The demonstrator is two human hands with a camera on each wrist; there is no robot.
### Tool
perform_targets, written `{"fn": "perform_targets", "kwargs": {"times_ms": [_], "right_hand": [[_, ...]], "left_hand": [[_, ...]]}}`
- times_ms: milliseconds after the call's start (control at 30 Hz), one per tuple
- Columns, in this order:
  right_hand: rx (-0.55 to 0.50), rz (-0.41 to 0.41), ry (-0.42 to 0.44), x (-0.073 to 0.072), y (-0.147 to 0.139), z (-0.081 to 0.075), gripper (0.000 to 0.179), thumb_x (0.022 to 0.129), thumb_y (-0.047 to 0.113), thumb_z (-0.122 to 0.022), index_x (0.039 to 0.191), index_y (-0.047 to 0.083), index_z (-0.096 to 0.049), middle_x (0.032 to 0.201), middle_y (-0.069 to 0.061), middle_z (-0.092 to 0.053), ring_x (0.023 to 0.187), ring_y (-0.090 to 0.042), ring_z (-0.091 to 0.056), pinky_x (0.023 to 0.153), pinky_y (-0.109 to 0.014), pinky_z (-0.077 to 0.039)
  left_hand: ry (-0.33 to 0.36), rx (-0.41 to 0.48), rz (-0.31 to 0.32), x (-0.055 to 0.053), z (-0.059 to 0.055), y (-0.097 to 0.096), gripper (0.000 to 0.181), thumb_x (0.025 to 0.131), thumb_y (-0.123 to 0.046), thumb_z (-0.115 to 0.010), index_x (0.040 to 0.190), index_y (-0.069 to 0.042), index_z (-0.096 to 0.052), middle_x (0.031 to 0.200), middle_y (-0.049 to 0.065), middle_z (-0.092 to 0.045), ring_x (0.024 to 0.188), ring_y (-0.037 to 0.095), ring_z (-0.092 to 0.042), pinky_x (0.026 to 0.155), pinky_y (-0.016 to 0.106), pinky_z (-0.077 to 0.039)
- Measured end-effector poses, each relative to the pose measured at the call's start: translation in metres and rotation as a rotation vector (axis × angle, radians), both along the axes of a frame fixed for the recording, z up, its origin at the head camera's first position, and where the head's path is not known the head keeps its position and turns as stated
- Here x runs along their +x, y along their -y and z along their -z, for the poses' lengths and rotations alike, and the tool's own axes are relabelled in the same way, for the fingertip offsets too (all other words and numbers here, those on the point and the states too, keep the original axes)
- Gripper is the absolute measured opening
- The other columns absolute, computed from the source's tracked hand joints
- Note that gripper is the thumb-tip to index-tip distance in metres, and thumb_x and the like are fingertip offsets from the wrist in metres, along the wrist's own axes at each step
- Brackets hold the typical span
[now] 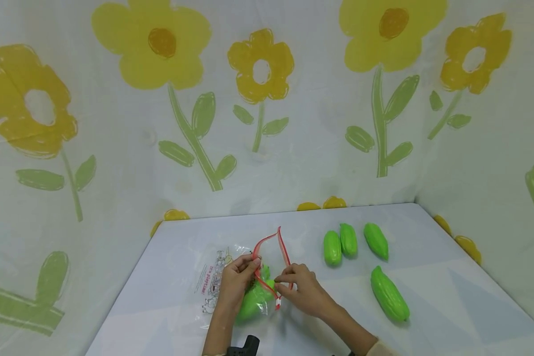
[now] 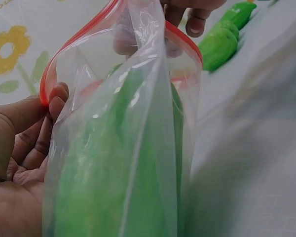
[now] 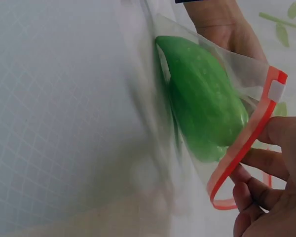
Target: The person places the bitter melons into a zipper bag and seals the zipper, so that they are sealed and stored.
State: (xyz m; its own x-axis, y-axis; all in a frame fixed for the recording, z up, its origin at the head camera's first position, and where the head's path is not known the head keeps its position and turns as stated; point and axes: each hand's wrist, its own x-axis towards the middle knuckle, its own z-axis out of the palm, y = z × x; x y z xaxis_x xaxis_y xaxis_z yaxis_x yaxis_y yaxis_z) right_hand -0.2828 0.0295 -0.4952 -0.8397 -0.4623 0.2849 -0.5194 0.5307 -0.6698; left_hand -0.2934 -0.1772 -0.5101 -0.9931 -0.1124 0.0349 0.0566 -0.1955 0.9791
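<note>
The left hand (image 1: pixel 237 282) and right hand (image 1: pixel 306 291) each pinch the red rim (image 1: pixel 261 243) of a clear bag (image 1: pixel 212 291), its mouth parted between them. Inside, green vegetables (image 1: pixel 251 302) lie at the left hand's five o'clock and the right's eight. Pink print (image 1: pixel 210 279) at the left hand's nine o'clock reads "It's playtime"; finer lines are illegible. Four loose vegetables (image 1: pixel 390 294) lie on the bench (image 1: pixel 160 291), from the right hand's one to three o'clock.
</note>
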Motion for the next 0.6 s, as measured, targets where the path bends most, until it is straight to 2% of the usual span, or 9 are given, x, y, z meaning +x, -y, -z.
{"fn": "perform_targets", "kwargs": {"times_ms": [133,300,400,600], "right_hand": [[-0.001,0.005,-0.026,0.002,-0.003,-0.004,0.024,0.096,0.025,-0.069,0.113,0.010,-0.075,0.106,0.003,-0.062,0.099,-0.017,-0.048,0.080,-0.040,-0.035],[-0.018,0.075,-0.083,0.002,-0.019,-0.013,0.017,0.091,0.019,-0.075,0.107,0.015,-0.074,0.104,0.006,-0.066,0.102,-0.016,-0.052,0.084,-0.043,-0.040],[0.006,0.132,-0.132,0.001,-0.034,-0.019,0.016,0.088,0.016,-0.078,0.104,0.019,-0.074,0.101,0.009,-0.067,0.102,-0.014,-0.053,0.086,-0.043,-0.042],[0.036,0.214,-0.250,-0.007,-0.076,-0.025,0.019,0.085,0.015,-0.081,0.102,0.018,-0.074,0.101,0.009,-0.069,0.101,-0.018,-0.056,0.084,-0.048,-0.041]], "left_hand": [[0.005,0.008,0.002,0.001,0.000,0.000,0.037,0.090,-0.022,-0.077,0.113,0.005,-0.068,0.100,0.012,-0.070,0.085,0.014,-0.065,0.071,0.022,-0.054],[0.000,0.010,0.004,0.002,0.000,-0.001,0.038,0.090,-0.023,-0.077,0.113,0.005,-0.068,0.101,0.014,-0.069,0.087,0.015,-0.066,0.072,0.022,-0.054],[-0.002,0.008,0.002,0.002,0.000,-0.001,0.037,0.090,-0.023,-0.077,0.113,0.004,-0.068,0.099,0.013,-0.069,0.085,0.015,-0.066,0.071,0.022,-0.054],[-0.010,0.017,0.011,0.000,0.001,0.002,0.038,0.090,-0.022,-0.077,0.113,0.006,-0.068,0.096,0.012,-0.069,0.083,0.015,-0.065,0.070,0.022,-0.054]]}}
